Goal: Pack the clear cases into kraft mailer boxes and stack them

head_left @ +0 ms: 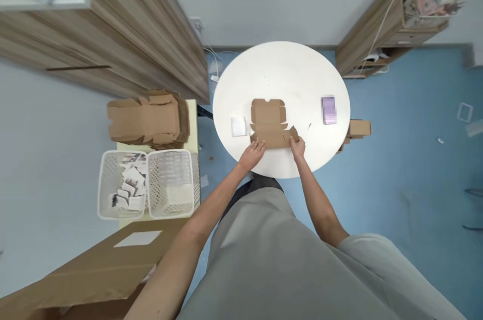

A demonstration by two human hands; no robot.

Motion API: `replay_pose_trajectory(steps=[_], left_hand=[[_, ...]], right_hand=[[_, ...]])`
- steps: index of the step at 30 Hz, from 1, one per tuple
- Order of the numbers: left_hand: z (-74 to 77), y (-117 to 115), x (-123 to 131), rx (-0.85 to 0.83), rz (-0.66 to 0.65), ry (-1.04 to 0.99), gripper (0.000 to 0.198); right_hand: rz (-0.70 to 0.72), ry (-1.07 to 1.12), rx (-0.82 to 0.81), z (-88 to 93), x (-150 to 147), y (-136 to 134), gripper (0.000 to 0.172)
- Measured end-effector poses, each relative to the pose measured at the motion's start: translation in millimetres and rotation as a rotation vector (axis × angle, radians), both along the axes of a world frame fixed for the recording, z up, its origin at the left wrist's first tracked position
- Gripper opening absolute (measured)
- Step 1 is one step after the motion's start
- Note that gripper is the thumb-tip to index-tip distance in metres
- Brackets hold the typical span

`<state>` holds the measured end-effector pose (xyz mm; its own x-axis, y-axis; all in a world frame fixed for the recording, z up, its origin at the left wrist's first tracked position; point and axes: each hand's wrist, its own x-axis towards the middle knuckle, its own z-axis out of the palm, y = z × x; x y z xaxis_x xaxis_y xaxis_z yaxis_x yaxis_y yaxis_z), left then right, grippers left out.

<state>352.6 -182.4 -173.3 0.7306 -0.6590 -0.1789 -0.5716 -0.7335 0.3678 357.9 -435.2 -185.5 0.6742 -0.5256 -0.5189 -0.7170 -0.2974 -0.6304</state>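
A brown cardboard box blank [268,114] lies unfolded on the round white table [281,66], its far panel flat and its near side flaps standing up. My left hand [252,155] is at the blank's near left corner, with the fingers closed on its edge. At the near right corner, my right hand [298,147] pinches the raised side flap between thumb and fingers. To the left of the cardboard rests a small white square packet [238,127]. Farther right on the table is a purple item [328,109], blurred so its kind does not show.
Left of the table, a stack of flat cardboard blanks [147,120] sits beside two white plastic baskets, one [123,184] holding printed cards, the other [170,184] clear packets. A large open carton [94,264] stands near my left arm. Small cardboard boxes [359,128] show behind the table's right edge.
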Motion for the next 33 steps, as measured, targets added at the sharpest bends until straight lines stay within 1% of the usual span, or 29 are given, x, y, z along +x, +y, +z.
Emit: replay_pose_trajectory(steps=[1, 3, 5, 7, 9, 11, 14, 16, 20, 22, 23, 27, 29, 31, 33], left_hand=[[-6.9, -2, -12, 0.002, -0.008, 0.019, 0.058], [-19.6, -5, -32, 0.002, -0.02, 0.056, 0.057], [-31.5, -8, -47, -0.01, -0.015, 0.099, 0.056], [-41.8, -10, -56, -0.043, 0.021, 0.148, 0.055], [-49.4, -14, -62, -0.086, 0.074, 0.179, 0.054], [-53.7, -18, -66, -0.118, 0.123, 0.179, 0.054], [-55.8, -22, -68, -0.146, 0.191, 0.167, 0.05], [-56.0, -22, -67, -0.159, 0.235, 0.181, 0.048], [-56.6, -18, -62, -0.149, 0.291, 0.21, 0.044], [-56.0, -15, -59, -0.138, 0.316, 0.214, 0.042], [-55.3, -14, -57, -0.131, 0.329, 0.215, 0.041], [-50.6, -14, -47, -0.076, 0.355, 0.214, 0.039], [-48.9, -16, -42, -0.047, 0.343, 0.221, 0.038], [-48.5, -17, -38, -0.035, 0.329, 0.227, 0.042], [-49.6, -13, -34, -0.035, 0.34, 0.232, 0.061]], right_hand=[[0.02, 0.037, -0.041, -3.7, -14, -4, 0.052], [0.071, 0.063, -0.162, -6.0, -36, -10, 0.053], [0.129, -0.011, -0.298, -5.5, -48, -10, 0.055], [0.22, -0.123, -0.366, -6.6, -49, -8, 0.054], [0.344, -0.171, -0.32, -11.5, -41, -5, 0.053], [0.419, -0.118, -0.282, -19.8, -28, -2, 0.052], [0.416, -0.024, -0.316, -33.7, -4, 0, 0.054], [0.434, -0.031, -0.325, -41.2, 9, 0, 0.058], [0.549, -0.081, -0.23, -47.4, 26, -2, 0.068], [0.596, -0.075, -0.19, -45.8, 28, -5, 0.078], [0.619, -0.063, -0.173, -44.0, 27, -6, 0.086], [0.763, 0.019, -0.092, -34.8, 11, -12, 0.135], [0.824, 0.061, -0.101, -31.9, -1, -14, 0.151], [0.838, 0.085, -0.141, -30.6, -13, -14, 0.157], [0.83, 0.09, -0.165, -29.8, -22, -13, 0.155]])
